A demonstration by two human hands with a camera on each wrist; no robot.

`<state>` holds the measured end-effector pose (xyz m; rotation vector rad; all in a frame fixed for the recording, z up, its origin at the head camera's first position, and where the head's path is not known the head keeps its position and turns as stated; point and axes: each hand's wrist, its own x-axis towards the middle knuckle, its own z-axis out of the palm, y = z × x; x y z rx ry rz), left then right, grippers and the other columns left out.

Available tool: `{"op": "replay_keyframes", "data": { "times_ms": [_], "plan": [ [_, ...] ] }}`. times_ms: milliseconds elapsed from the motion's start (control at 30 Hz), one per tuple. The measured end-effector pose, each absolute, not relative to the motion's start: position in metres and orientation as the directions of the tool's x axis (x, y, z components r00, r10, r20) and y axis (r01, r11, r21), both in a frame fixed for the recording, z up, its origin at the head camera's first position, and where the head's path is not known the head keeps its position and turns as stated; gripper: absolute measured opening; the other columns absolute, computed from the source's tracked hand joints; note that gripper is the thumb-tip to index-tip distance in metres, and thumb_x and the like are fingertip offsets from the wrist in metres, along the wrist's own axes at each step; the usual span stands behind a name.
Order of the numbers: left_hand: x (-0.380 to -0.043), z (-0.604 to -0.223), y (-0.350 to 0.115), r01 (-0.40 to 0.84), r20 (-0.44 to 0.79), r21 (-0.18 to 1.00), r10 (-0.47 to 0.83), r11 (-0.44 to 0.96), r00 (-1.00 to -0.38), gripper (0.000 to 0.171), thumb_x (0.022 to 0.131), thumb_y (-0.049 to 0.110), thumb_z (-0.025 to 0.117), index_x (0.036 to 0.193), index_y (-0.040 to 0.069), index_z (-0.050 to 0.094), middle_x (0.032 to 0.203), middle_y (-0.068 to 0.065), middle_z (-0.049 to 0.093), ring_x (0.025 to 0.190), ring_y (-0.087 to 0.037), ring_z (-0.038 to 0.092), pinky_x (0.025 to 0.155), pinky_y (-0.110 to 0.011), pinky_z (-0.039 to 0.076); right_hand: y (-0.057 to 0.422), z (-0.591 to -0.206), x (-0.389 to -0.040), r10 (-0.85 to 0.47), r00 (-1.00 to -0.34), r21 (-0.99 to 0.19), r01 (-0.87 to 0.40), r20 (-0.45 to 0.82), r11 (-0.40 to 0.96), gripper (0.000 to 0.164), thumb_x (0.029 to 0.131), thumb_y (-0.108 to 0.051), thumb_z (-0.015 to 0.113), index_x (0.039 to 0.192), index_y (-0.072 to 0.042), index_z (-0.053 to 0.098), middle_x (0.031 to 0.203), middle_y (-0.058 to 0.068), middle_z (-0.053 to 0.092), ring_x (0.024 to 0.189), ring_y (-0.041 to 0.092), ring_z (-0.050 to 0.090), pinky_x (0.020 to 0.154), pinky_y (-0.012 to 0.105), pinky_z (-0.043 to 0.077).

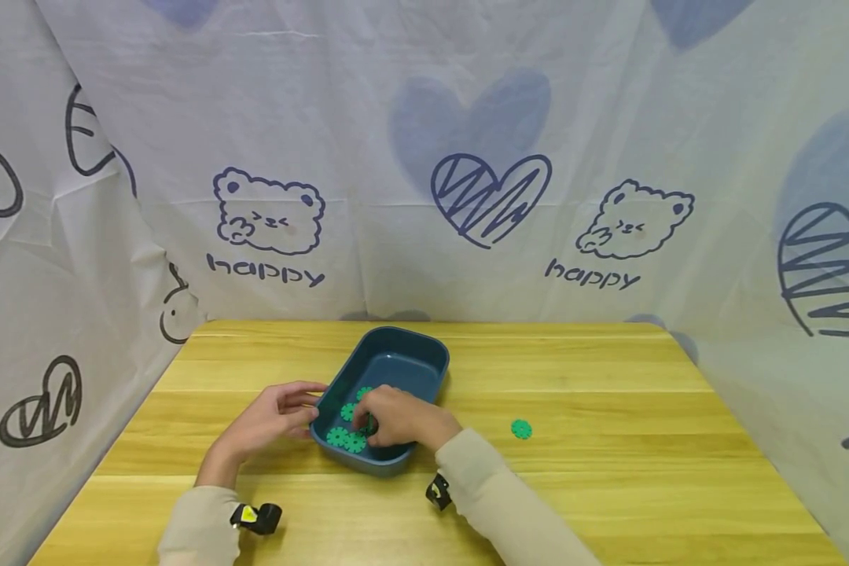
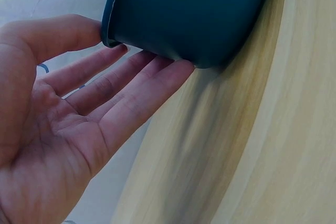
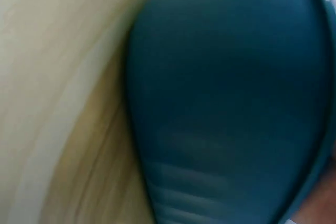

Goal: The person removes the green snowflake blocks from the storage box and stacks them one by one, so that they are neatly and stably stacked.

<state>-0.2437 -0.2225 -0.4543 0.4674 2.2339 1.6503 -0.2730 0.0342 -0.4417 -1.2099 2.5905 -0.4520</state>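
A dark blue rectangular bin (image 1: 410, 346) stands at an angle on the table, with several green notched plastic discs (image 1: 337, 437) in its near left part. My left hand (image 1: 272, 420) is at the bin's left side; in the left wrist view its nearly straight fingers (image 2: 131, 100) touch the wall and the thumb lies at the rim. My right hand (image 1: 396, 417) reaches into the bin with curled fingers, pinching a dark green disc (image 1: 371, 425) seen mostly edge-on. The bin's outer wall (image 3: 226, 93) hides most of that hand in the right wrist view.
One more green disc (image 1: 521, 428) lies flat on the wooden table (image 1: 608, 487), right of the bin. White cloth (image 1: 368, 236) printed with bears and hearts hangs behind the table and along both sides.
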Motion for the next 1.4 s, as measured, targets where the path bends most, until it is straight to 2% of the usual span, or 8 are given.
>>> {"op": "replay_keyframes", "data": {
  "times_ms": [133, 367, 567, 800, 1033, 1400],
  "plan": [
    [-0.243, -0.454, -0.222, 0.067, -0.062, 0.961, 0.445, 0.267, -0.893, 0.053, 0.104, 0.014, 0.060, 0.149, -0.008, 0.044, 0.137, -0.036, 0.059, 0.112, -0.029, 0.071, 0.086, -0.043, 0.065, 0.029, -0.444, -0.271, -0.772, -0.628, -0.337, -0.709, -0.098, 0.620, 0.027, 0.085, -0.016, 0.085, 0.112, -0.017, 0.079, 0.106, -0.007, 0.073, 0.094, 0.003, 0.064, 0.084, 0.016, 0.055],
    [-0.243, -0.452, -0.221, 0.060, -0.063, 0.964, 0.445, 0.258, -0.893, 0.052, 0.103, 0.013, 0.061, 0.148, -0.009, 0.045, 0.137, -0.036, 0.059, 0.114, -0.034, 0.070, 0.086, -0.043, 0.065, 0.024, -0.445, -0.268, -0.779, -0.618, -0.293, -0.730, -0.102, 0.617, 0.030, 0.084, -0.018, 0.086, 0.113, -0.019, 0.079, 0.105, -0.007, 0.072, 0.096, 0.004, 0.064, 0.084, 0.017, 0.055],
    [-0.242, -0.451, -0.220, 0.069, -0.059, 0.960, 0.439, 0.270, -0.897, 0.050, 0.103, 0.011, 0.060, 0.146, -0.008, 0.046, 0.137, -0.036, 0.058, 0.115, -0.036, 0.069, 0.085, -0.044, 0.065, 0.022, -0.446, -0.268, -0.776, -0.620, -0.294, -0.724, -0.118, 0.624, 0.029, 0.085, -0.016, 0.085, 0.114, -0.020, 0.079, 0.108, -0.009, 0.075, 0.102, 0.004, 0.065, 0.089, 0.021, 0.056],
    [-0.242, -0.451, -0.219, 0.068, -0.056, 0.963, 0.440, 0.260, -0.896, 0.050, 0.102, 0.011, 0.060, 0.146, -0.008, 0.045, 0.140, -0.037, 0.056, 0.115, -0.036, 0.069, 0.086, -0.045, 0.065, 0.021, -0.445, -0.266, -0.774, -0.620, -0.303, -0.719, -0.125, 0.625, 0.027, 0.085, -0.014, 0.084, 0.111, -0.021, 0.079, 0.104, -0.009, 0.074, 0.097, 0.004, 0.064, 0.086, 0.021, 0.056],
    [-0.242, -0.452, -0.220, 0.060, -0.067, 0.958, 0.425, 0.279, -0.902, 0.050, 0.102, 0.012, 0.061, 0.146, -0.006, 0.045, 0.140, -0.036, 0.056, 0.113, -0.031, 0.070, 0.087, -0.045, 0.065, 0.021, -0.445, -0.267, -0.792, -0.600, -0.303, -0.738, -0.116, 0.603, 0.026, 0.084, -0.010, 0.083, 0.109, -0.018, 0.079, 0.101, -0.006, 0.074, 0.091, 0.003, 0.063, 0.082, 0.015, 0.055],
    [-0.243, -0.453, -0.220, 0.060, -0.069, 0.957, 0.423, 0.285, -0.904, 0.049, 0.102, 0.011, 0.060, 0.146, -0.006, 0.045, 0.141, -0.037, 0.055, 0.115, -0.037, 0.069, 0.087, -0.046, 0.065, 0.024, -0.441, -0.267, -0.770, -0.626, -0.317, -0.710, -0.124, 0.629, 0.028, 0.084, -0.010, 0.084, 0.110, -0.016, 0.079, 0.102, -0.005, 0.075, 0.093, 0.004, 0.064, 0.084, 0.016, 0.056]
  ]
}}
